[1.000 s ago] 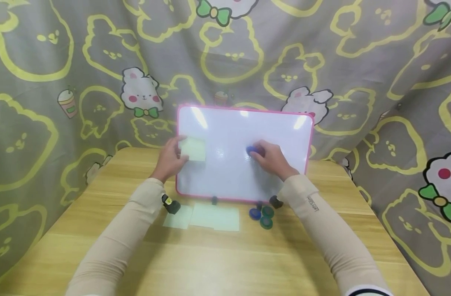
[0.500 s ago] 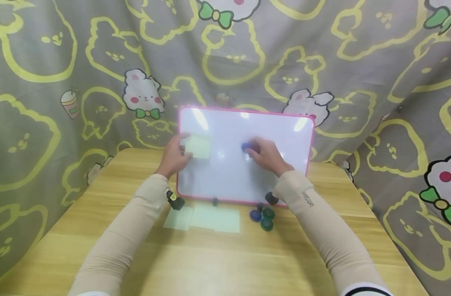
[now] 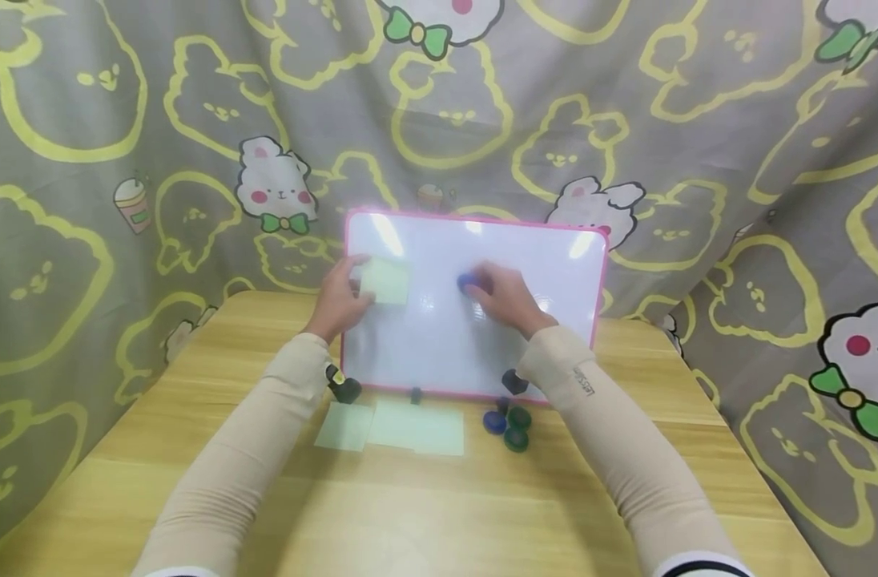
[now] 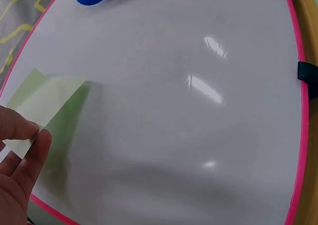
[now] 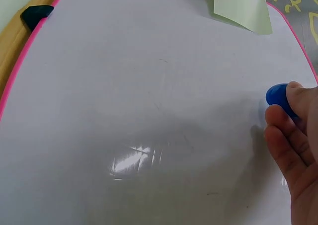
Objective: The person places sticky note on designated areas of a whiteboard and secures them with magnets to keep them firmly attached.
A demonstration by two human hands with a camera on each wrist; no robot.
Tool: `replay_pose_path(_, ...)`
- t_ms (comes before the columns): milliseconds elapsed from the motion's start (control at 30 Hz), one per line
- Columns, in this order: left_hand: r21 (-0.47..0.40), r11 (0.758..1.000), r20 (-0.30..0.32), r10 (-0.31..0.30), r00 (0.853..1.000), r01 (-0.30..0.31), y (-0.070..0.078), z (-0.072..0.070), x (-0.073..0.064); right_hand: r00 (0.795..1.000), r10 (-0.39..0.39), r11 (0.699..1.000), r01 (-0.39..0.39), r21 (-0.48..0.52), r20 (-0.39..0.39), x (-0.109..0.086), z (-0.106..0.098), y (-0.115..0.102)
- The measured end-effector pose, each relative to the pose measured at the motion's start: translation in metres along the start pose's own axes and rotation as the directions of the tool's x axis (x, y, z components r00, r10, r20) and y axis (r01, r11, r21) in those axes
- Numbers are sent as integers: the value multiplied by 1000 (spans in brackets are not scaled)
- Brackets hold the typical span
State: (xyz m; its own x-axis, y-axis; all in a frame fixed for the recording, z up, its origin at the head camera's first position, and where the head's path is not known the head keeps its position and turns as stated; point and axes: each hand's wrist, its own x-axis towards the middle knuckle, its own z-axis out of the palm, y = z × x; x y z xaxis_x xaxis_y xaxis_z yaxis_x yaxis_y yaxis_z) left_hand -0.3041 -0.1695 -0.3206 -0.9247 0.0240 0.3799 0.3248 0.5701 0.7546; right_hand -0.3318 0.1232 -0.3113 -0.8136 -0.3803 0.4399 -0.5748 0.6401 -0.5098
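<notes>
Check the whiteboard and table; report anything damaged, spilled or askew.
Only something minor: faint dark marks on the whiteboard, seen in the right wrist view, interrupt its plain surface. No spill shows on the table.

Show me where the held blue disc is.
In the head view, the blue disc sits in the right grip, before the whiteboard, right of the held green sheet.

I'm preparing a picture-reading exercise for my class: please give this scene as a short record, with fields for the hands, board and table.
Left hand: pinches a pale green note
Right hand: holds a blue disc
Whiteboard: pink-framed, standing on the table
On the table: pale green papers, a second blue disc, two green discs
Behind: grey cloth with yellow cartoon outlines
</notes>
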Motion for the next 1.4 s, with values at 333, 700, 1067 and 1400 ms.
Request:
replay_pose_path(333,17,1000,-15,-6,1000,7,1,2,5,1000,-4,1000,4,-5,-7,5,0,-2)
replay_pose_path(700,26,999,-36,32,999,-31,6,3,7,1000,30,999,-30,-16,-5,13,6,-9)
replay_pose_path(1067,52,998,-40,45,998,-43,6,6,14,999,17,999,-17,-32,-29,22,12,-15)
replay_pose_path(1400,78,996,-38,45,998,-42,6,5,16,999,-19,999,17,-39,-50,31,22,-25)
